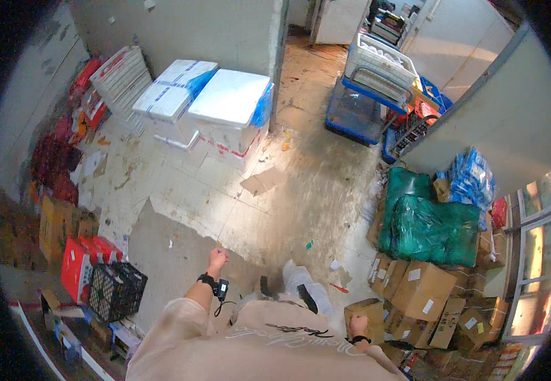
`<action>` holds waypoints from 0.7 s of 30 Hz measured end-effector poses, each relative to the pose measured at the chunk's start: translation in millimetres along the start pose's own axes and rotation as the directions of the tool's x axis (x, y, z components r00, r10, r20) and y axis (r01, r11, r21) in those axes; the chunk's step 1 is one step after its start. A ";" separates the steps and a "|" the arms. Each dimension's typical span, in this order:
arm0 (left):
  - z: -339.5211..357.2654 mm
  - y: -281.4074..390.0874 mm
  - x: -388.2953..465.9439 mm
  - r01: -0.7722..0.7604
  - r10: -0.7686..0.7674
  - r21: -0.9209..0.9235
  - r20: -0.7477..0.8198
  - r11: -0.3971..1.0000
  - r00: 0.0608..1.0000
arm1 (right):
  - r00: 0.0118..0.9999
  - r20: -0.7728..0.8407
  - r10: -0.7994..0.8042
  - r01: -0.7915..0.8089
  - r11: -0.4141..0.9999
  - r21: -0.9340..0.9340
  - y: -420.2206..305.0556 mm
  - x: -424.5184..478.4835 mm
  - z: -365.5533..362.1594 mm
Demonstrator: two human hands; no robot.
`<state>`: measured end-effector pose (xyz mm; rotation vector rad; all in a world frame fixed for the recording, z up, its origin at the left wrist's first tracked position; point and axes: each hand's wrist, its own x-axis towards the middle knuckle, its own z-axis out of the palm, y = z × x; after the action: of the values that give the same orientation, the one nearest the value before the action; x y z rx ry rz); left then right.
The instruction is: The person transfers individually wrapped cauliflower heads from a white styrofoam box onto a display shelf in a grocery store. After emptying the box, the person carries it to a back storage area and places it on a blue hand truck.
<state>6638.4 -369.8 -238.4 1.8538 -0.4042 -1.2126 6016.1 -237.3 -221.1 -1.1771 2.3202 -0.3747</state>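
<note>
My left hand [218,260] hangs out in front of me over the floor, its fingers curled into a loose fist with nothing seen in it. On that wrist is a black strap with a small black device [220,288] and a short cable. My right hand [358,325] is lower at my side, also curled, and no object shows in it. Behind it in the picture is a brown cardboard box [367,309]; whether they touch I cannot tell. A dark band [360,339] circles the right wrist. Below the left hand lies a grey sheet [161,252] on the floor.
White foam boxes [230,100] stand by the wall near a doorway. A blue platform trolley [354,112] carries a white crate [385,55]. Green wrapped bundles [435,228] and cartons [421,290] line the right side. A black crate [117,290] and red boxes [76,266] stand left.
</note>
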 end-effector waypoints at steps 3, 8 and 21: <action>57.7 45.8 32.8 0.082 -0.086 0.077 0.053 0.994 0.995 | 0.998 0.043 0.050 -0.059 0.971 0.232 40.5 106.6 48.0; 54.8 43.3 73.1 0.217 -0.218 -0.029 -0.055 0.976 0.974 | 0.951 0.302 -0.065 0.084 0.995 -0.050 -103.6 203.0 58.5; 167.4 157.5 263.6 0.354 -0.258 0.141 -0.453 0.924 0.853 | 0.986 0.055 -0.159 0.150 0.979 0.135 -435.4 498.6 0.4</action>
<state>6647.2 -715.1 -292.8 2.3784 0.0118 -0.9445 6060.6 -896.4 -179.6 -1.2885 2.1205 -0.5271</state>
